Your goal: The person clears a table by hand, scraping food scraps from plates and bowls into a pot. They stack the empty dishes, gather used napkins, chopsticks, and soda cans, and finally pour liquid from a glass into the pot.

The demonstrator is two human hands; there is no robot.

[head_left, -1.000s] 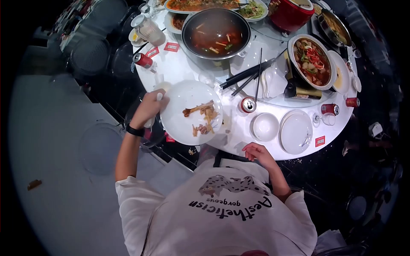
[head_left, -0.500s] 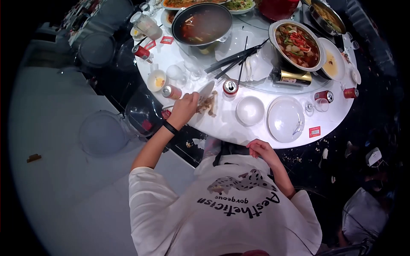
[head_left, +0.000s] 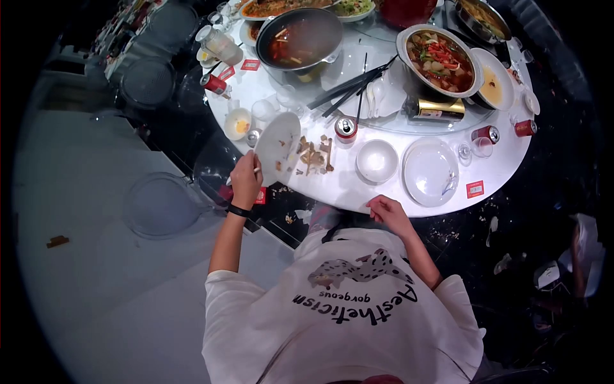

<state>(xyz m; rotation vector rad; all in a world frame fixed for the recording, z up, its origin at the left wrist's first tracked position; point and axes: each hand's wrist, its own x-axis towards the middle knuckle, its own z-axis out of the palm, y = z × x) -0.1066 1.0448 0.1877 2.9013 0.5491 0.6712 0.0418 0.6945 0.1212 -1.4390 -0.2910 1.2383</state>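
Note:
My left hand (head_left: pixel 246 179) grips the rim of a white plate (head_left: pixel 279 144), tilted up over the left edge of the table. Small food scraps cling to its surface. Right beside it, a pile of bones and scraps (head_left: pixel 313 155) lies on the white tabletop. A can (head_left: pixel 253 137) stands partly hidden behind the plate. My right hand (head_left: pixel 387 211) is at the table's front edge, its fingers loosely curled with nothing visible in them. Nearest to it are an empty white bowl (head_left: pixel 376 161) and a stack of white plates (head_left: pixel 430 173).
An open red can (head_left: pixel 346 128) stands beyond the scraps. Black chopsticks (head_left: pixel 352 88) lie near white spoons. A steaming dark pot (head_left: pixel 299 40) and a large bowl of stew (head_left: pixel 441 62) stand farther back. A clear chair (head_left: pixel 167 205) is at left. Litter lies on the floor.
My left hand has moved left and turned the plate, so its face now shows and more of the scrap pile is uncovered. My right hand's fingers have curled in slightly.

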